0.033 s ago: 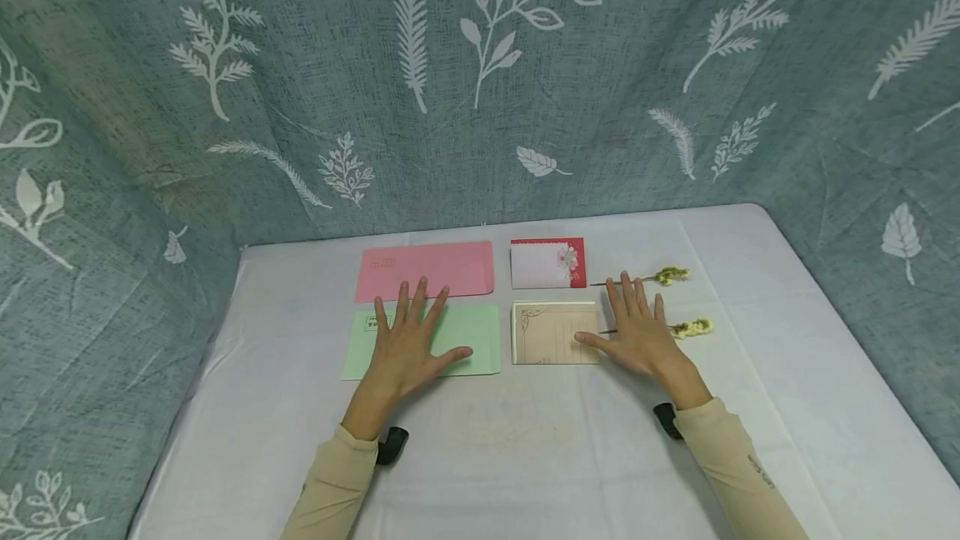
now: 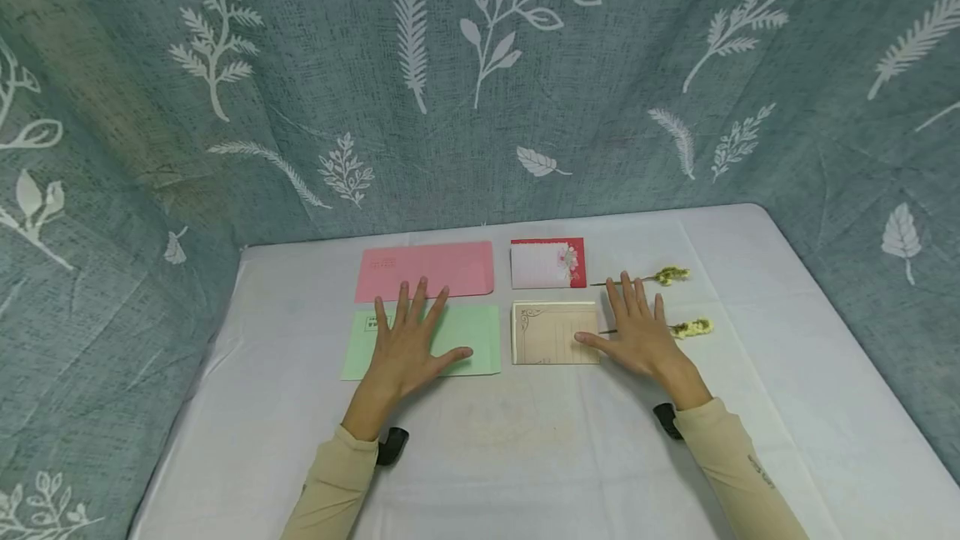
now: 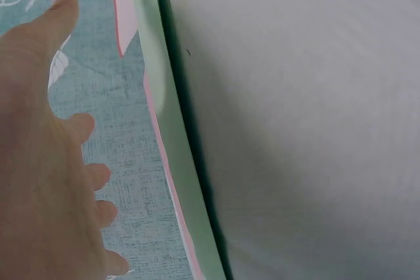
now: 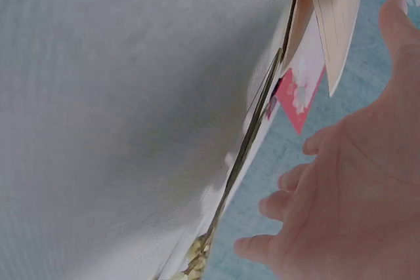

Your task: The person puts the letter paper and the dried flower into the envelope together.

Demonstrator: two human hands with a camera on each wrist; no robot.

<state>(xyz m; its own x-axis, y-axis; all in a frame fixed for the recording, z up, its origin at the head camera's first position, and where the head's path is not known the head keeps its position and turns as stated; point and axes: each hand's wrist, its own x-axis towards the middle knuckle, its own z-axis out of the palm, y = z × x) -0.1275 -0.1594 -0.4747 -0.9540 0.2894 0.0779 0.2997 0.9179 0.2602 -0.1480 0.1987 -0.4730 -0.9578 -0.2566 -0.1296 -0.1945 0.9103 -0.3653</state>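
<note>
My left hand [image 2: 405,354] is spread above the green envelope [image 2: 468,340], its fingertips reaching toward the pink envelope [image 2: 427,267] behind. In the left wrist view the hand [image 3: 39,142] appears apart from the green envelope [image 3: 174,155]. My right hand [image 2: 637,336] hovers with spread fingers over the stems of two small yellow dried flower sprigs, the rear sprig [image 2: 670,275] and the front sprig [image 2: 692,327]. Its thumb is over the right edge of the beige card [image 2: 551,333]. Behind that card lies a red-bordered card [image 2: 542,263] with a flower print. Neither hand holds anything.
A white cloth covers the table [image 2: 510,457]. A grey-green curtain [image 2: 450,148] with white leaf prints hangs behind and along both sides. Dark wrist-worn devices show beside the left sleeve [image 2: 333,473] and the right sleeve [image 2: 731,461].
</note>
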